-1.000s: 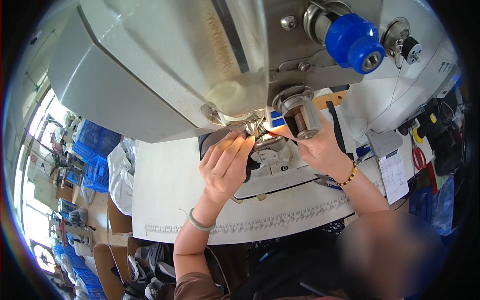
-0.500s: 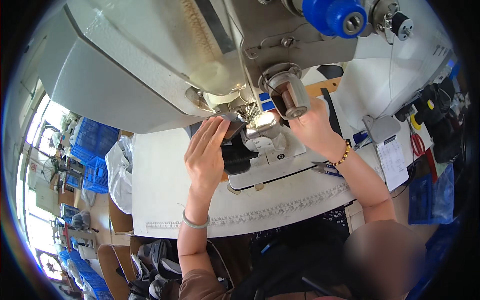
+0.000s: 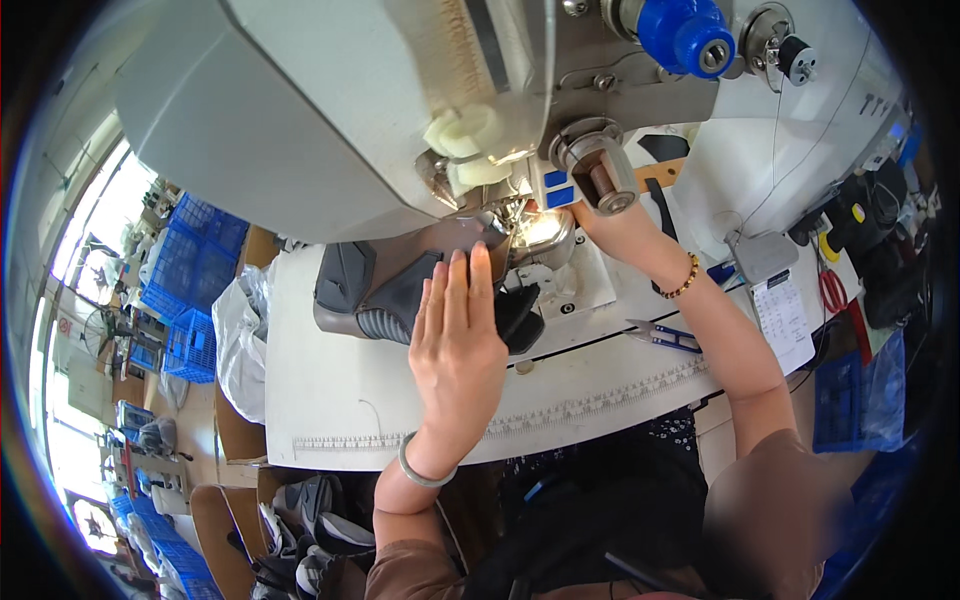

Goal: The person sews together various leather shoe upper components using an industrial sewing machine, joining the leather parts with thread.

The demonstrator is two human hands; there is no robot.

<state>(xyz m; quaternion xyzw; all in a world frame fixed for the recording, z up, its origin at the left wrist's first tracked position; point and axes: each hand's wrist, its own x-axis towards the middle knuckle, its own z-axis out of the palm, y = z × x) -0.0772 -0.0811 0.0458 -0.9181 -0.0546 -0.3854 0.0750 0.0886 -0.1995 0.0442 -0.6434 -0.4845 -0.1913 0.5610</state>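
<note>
A dark grey and brown shoe upper (image 3: 347,277), with raised black panels and a ribbed part, lies on the white table left of the sewing machine's lit needle area (image 3: 538,232). My left hand (image 3: 457,355) rests on the upper with its fingers stretched out, fingertips close to the needle area. A black flap of the upper (image 3: 520,318) sticks out to the right of that hand. My right hand (image 3: 625,238) reaches in from the right beside the needle area. Its fingers are mostly hidden behind the machine's thread parts.
The large pale sewing machine head (image 3: 290,130) overhangs the work. Blue-handled thread snips (image 3: 665,337) lie by my right forearm. A printed ruler strip (image 3: 590,410) runs along the table's front. Red-handled scissors (image 3: 832,290) lie at right. Blue crates (image 3: 190,345) stand at left.
The shoe upper has come into fuller view at the left of the needle. My left hand has moved right and nearer me, now lying flatter. My right hand has shifted only slightly.
</note>
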